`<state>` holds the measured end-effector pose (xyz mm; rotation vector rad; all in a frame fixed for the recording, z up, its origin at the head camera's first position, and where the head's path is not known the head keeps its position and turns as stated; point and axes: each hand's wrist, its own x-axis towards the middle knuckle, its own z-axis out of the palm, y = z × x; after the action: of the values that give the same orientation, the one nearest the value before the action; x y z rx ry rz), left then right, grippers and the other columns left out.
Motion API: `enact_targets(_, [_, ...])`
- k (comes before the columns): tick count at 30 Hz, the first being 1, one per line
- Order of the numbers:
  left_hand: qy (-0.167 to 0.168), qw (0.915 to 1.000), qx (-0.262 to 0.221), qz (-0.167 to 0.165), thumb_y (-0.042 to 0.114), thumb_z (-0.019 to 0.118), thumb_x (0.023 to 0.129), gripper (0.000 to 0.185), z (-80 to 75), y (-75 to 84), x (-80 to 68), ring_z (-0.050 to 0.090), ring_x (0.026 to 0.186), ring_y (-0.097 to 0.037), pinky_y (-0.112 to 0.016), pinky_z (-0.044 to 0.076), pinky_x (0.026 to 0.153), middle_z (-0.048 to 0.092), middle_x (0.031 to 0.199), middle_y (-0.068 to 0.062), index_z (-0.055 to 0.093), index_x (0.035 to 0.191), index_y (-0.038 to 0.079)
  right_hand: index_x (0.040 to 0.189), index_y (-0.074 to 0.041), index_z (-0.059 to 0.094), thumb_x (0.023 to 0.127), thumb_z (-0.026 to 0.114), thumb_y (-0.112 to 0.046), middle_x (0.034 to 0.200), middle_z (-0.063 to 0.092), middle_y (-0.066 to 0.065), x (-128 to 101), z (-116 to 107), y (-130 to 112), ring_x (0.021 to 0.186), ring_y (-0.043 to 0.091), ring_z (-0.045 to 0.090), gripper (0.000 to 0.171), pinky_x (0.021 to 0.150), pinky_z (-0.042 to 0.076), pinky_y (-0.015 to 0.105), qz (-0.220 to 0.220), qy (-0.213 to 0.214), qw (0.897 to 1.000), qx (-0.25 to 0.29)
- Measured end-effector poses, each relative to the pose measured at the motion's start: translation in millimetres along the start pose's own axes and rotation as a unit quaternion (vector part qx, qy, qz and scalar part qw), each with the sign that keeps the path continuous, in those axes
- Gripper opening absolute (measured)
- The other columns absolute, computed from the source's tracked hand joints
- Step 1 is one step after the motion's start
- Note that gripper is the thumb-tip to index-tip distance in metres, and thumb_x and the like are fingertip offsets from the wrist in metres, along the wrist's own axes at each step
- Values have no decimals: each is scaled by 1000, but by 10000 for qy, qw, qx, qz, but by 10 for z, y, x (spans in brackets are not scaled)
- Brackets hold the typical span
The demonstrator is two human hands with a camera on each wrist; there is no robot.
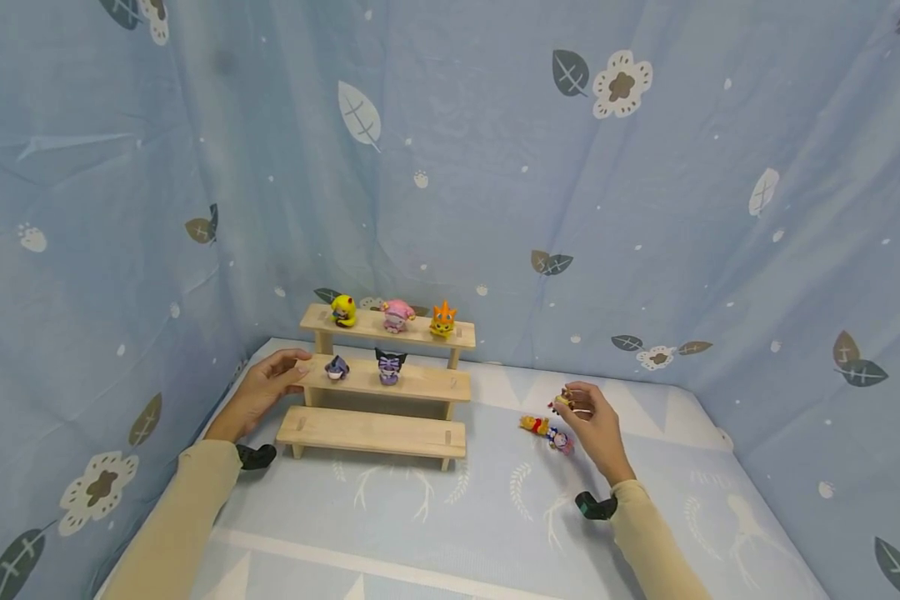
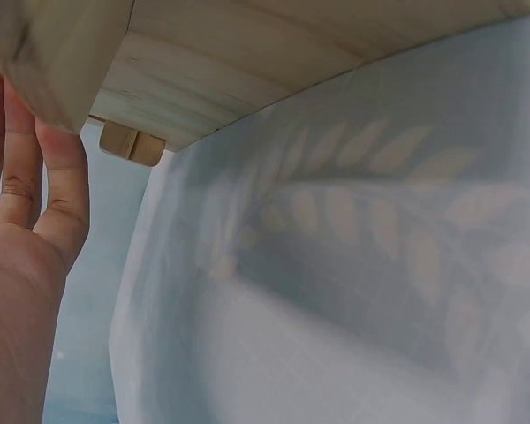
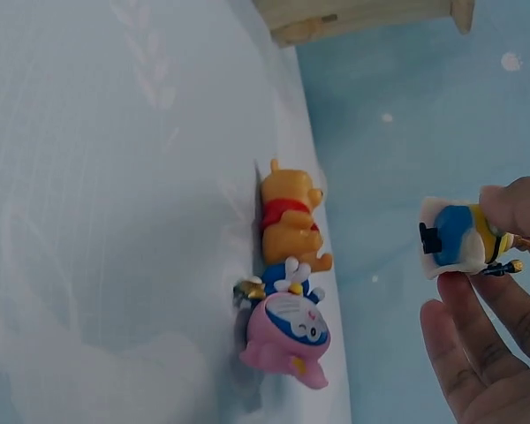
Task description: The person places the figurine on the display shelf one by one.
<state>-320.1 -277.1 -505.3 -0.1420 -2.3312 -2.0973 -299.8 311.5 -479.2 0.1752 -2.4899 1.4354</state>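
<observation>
My left hand (image 1: 266, 387) grips the left end of the middle step of a three-tier wooden display stand (image 1: 390, 433). In the left wrist view its fingers (image 2: 64, 177) reach up behind the wooden board, which hides the tips. Off to the right, my right hand (image 1: 596, 425) pinches a small figurine (image 3: 459, 234) in blue and yellow with a white cape, held in the air between thumb and fingers. Below it lie a Winnie the Pooh figurine (image 3: 287, 216) in a red shirt and a pink-hooded figurine (image 3: 287, 331), touching each other on the cloth.
On the top step stand yellow (image 1: 343, 311), pink (image 1: 397, 316) and orange-yellow (image 1: 442, 319) figurines. The middle step bears a small grey-purple figurine (image 1: 337, 367) and a black-and-purple one (image 1: 389, 367). Blue patterned curtains (image 1: 465, 167) enclose the pale-blue covered surface (image 1: 487, 533).
</observation>
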Motion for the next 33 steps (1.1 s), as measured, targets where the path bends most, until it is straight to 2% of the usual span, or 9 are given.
enact_targets(12, [10,10000,-55,-4,40,71,99,50,-8,-13,0,60,109,-14,-52,53,97,57,126,3,58,139,14,134,-10,60,96,77,-23,122,66,10,12,135,-165,111,25,64,44,92,52,23,-90,-236,9996,121])
enact_targets(17, [-1,10000,-68,14,40,71,99,49,-10,-21,4,60,109,-14,-52,53,97,57,125,2,58,139,15,134,-1,58,96,75,-11,123,66,17,-32,187,-433,112,31,64,42,94,54,33,-211,-339,9992,34])
enact_targets(21, [-28,9999,-102,29,39,71,99,48,-8,-32,6,61,108,-14,-52,52,96,57,123,1,58,139,15,132,2,58,96,75,-8,123,66,19,-91,196,-688,111,32,65,41,93,55,33,-366,-477,9982,61])
enact_targets(24, [-35,9999,-143,33,39,71,99,48,-8,-45,8,61,108,-15,-52,53,96,58,123,1,58,139,14,132,2,59,96,75,-8,123,66,18,-111,206,-784,111,31,65,41,93,54,29,-469,-562,9973,93])
enact_targets(27, [-27,9999,-150,43,39,71,99,48,-11,-52,8,61,107,-15,-52,53,96,58,123,1,59,139,15,132,1,59,95,76,-8,121,66,17,-105,238,-803,110,30,65,41,93,55,30,-554,-624,9964,131])
enact_targets(33, [5,9999,-116,60,40,70,99,49,-7,-34,3,61,108,-14,-51,53,95,57,124,2,58,139,13,129,-17,62,94,79,-22,118,67,4,28,358,-512,109,21,64,40,92,54,26,-602,-665,9956,277])
